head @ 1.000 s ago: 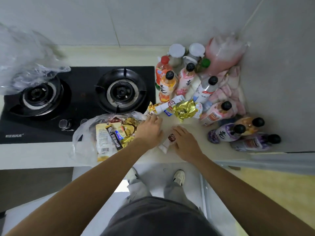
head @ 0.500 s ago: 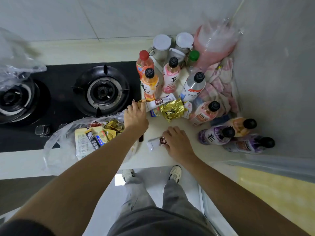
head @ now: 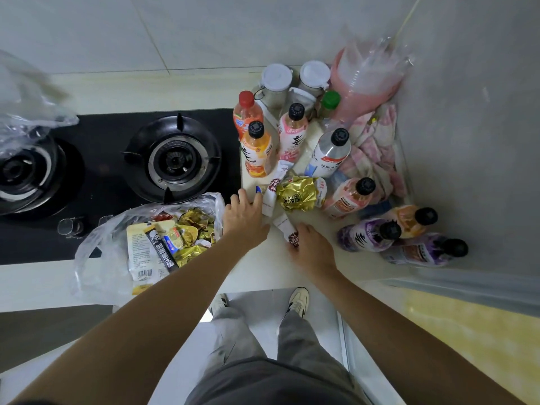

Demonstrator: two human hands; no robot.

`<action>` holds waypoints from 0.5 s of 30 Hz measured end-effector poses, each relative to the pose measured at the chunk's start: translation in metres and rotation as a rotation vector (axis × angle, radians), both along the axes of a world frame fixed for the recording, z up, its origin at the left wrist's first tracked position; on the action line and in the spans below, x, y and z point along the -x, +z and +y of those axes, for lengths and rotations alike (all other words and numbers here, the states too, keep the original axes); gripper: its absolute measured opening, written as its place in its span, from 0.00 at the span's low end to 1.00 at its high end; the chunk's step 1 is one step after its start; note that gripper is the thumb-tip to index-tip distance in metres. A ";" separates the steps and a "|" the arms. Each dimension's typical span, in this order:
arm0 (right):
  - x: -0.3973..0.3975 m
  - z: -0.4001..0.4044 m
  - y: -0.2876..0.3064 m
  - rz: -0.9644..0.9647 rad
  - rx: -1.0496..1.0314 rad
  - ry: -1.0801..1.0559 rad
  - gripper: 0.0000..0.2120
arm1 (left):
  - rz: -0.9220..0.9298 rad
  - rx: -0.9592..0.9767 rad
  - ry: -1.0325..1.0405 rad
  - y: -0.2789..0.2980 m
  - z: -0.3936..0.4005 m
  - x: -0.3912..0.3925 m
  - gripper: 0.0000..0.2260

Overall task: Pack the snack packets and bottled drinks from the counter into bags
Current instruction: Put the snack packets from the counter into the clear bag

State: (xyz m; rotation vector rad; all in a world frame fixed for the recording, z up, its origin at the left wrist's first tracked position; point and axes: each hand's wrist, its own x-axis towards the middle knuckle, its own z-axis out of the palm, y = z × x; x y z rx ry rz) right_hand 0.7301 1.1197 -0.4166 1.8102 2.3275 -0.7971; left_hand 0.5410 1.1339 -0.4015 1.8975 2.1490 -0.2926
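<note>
An open clear plastic bag [head: 96, 258] of snack packets lies at the counter's front edge, partly on the stove. My left hand [head: 244, 219] reaches past the bag's mouth, its straight fingers touching a small packet [head: 258, 189] beside a long white sachet [head: 271, 194]. A crumpled gold packet [head: 296, 195] lies just right of that. My right hand [head: 311, 248] pinches the near end of a second white sachet [head: 285, 226] on the counter. Several bottled drinks stand behind, among them an orange bottle [head: 257, 153] and a pink bottle [head: 292, 135]. Purple bottles [head: 365, 236] lie at the right.
A black two-burner gas stove [head: 172, 159] fills the left of the counter, with another clear bag [head: 26, 112] over its left burner. White-lidded jars [head: 276, 81], a pink bag [head: 365, 83] and a pink cloth [head: 374, 147] crowd the back right corner against the wall.
My left hand moved away from the bag's mouth toward the packets behind it. My right hand stayed on the white sachet. The view shifted left and closer.
</note>
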 end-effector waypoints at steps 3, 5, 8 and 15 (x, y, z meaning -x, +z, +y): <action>-0.001 -0.004 -0.001 0.017 0.022 -0.054 0.14 | 0.048 0.010 -0.033 0.001 -0.009 -0.008 0.25; -0.002 -0.007 0.000 0.032 0.038 -0.090 0.14 | 0.061 0.006 -0.049 0.001 -0.016 -0.010 0.21; -0.004 -0.011 0.002 0.062 0.060 -0.149 0.13 | 0.021 0.010 -0.076 -0.003 -0.025 -0.011 0.24; -0.004 -0.024 0.014 0.174 0.129 -0.334 0.13 | -0.061 0.051 -0.035 0.003 -0.040 -0.023 0.25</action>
